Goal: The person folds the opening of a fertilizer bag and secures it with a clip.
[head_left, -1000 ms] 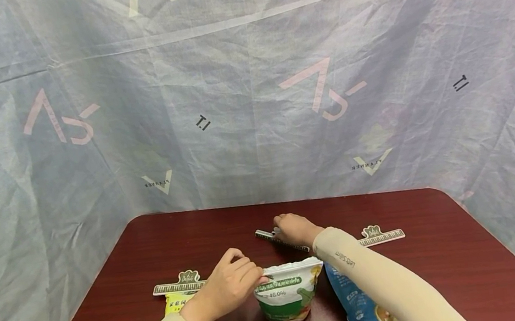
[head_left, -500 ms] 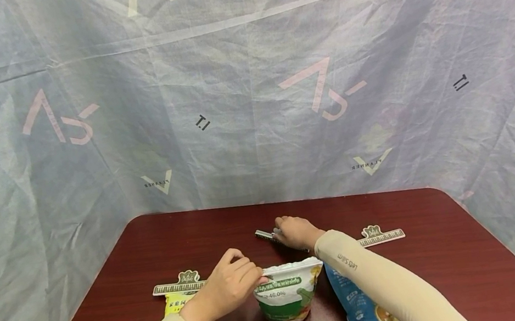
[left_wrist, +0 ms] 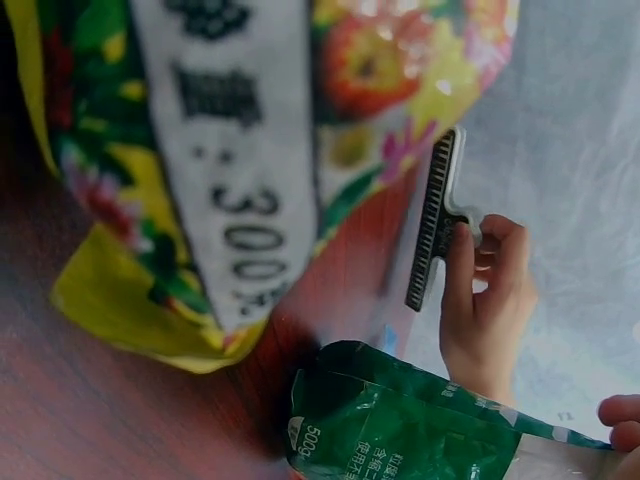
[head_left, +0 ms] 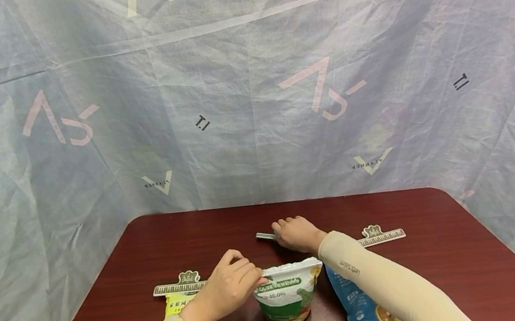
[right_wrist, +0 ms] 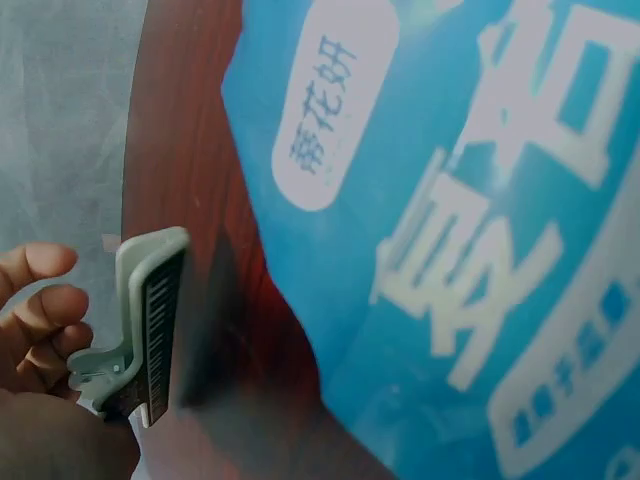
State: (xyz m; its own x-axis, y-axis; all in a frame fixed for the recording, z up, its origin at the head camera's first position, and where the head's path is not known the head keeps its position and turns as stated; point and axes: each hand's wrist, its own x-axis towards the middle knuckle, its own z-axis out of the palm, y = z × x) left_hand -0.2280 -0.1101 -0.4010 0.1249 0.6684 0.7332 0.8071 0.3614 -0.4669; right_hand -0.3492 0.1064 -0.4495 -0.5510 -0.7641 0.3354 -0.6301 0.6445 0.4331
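Observation:
My left hand (head_left: 231, 283) pinches the left end of the top edge of a green-and-white food bag (head_left: 286, 301), which stands upright on the table. Farther back, my right hand (head_left: 295, 233) holds a sealing clip (right_wrist: 160, 325) with a piano-key pattern, thumb and fingers at its handle. In the head view, only the clip's left end shows past the fingers. From the left wrist, the keyed face (left_wrist: 432, 225) and the thumb on the handle are visible. The green bag (left_wrist: 400, 420) appears below that hand there.
To the left is a yellow bag (head_left: 175, 305) with a piano-key clip (head_left: 176, 288) along its top. A blue bag (head_left: 358, 301) lies at right, partly under the right sleeve; another such clip (head_left: 384, 236) shows beyond the sleeve. A grey printed cloth (head_left: 248, 101) hangs behind the table (head_left: 122, 291).
My right hand has turned the clip so its keyed face no longer shows in the head view, and shifted slightly toward me. My left hand and the green-and-white bag have stayed put.

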